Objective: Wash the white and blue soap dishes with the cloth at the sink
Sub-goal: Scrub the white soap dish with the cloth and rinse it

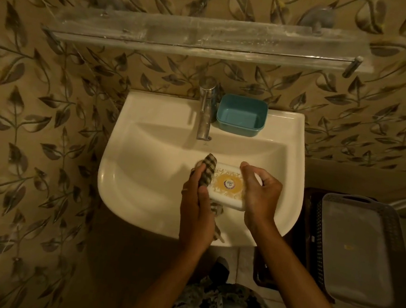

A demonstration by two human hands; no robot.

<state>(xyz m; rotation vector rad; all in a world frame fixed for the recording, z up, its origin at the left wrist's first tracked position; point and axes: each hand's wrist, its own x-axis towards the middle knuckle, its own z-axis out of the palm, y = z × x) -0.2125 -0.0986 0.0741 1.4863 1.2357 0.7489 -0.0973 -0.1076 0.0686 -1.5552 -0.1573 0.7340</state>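
A white soap dish [227, 186] with a yellow and gold printed lid is held over the sink basin [145, 179]. My right hand [259, 191] grips its right end. My left hand [196, 211] holds a striped cloth [207, 171] pressed against the dish's left end, and a tail of the cloth hangs down below my hand. The blue soap dish [241, 114] sits empty and open on the sink's back ledge, just right of the tap [207, 107].
A glass shelf [203, 38] juts from the leaf-patterned wall above the sink. To the right stands a dark woven bin with a grey tray [363, 251] on top. No water runs from the tap.
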